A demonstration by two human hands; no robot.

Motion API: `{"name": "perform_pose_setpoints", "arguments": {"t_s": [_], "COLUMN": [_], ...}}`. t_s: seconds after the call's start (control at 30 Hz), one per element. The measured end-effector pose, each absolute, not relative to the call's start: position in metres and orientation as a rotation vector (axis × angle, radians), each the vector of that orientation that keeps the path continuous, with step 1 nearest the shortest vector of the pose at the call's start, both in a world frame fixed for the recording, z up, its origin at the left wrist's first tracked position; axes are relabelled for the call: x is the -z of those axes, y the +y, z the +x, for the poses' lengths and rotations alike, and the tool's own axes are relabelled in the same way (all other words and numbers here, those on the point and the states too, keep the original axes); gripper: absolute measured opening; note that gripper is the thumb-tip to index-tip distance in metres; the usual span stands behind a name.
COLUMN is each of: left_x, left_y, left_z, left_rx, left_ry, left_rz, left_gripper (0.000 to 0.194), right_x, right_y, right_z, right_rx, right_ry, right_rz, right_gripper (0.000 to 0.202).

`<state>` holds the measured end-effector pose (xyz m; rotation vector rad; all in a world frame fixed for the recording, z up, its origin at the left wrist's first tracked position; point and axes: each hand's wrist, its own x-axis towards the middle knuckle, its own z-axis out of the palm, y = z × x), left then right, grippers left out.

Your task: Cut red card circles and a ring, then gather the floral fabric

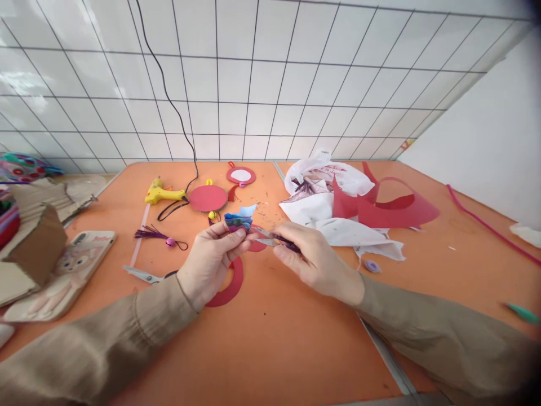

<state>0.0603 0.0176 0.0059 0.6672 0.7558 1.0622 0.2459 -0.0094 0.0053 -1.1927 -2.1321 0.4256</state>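
Note:
Pinched in my left hand [215, 251] is a small folded stack of blue and purple fabric [239, 219]. My right hand [319, 259] is closed on dark-handled scissors [287, 243], whose parted blades point left toward the fabric and my left fingertips. Below my left hand lies a red ring [234, 288], partly covered by it. A red piece [258, 242] shows behind the scissor blades. Just beyond my hands are a round red disc [208, 198] and a yellow bell [212, 215].
Left: a yellow glue gun [163, 193], a purple tassel [152, 233], second scissors [143, 274], a phone case [76, 270] and cardboard [36, 248]. Back: a small red-rimmed disc [241, 175]. Right: white cloth [355, 234], red sheet scraps [393, 211], a purple roll [372, 266].

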Motion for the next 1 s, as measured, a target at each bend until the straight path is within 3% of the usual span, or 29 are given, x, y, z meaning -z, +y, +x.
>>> {"name": "perform_pose_setpoints", "arguments": {"t_s": [0.47, 1.0], "left_x": [-0.009, -0.016], "left_y": [0.022, 0.024], "left_z": [0.058, 0.056], "left_rx": [-1.058, -1.014], "left_ry": [0.793, 0.857], "left_rz": [0.742, 0.870], "left_gripper": [0.007, 0.005], "right_x": [0.001, -0.004], "right_y": [-0.007, -0.012], "right_z": [0.253, 0.240], "right_rx": [-0.424, -0.632], "right_ry": [-2.090, -2.036], "right_rz": [-1.465, -1.287], "right_gripper": [0.021, 0.019]}}
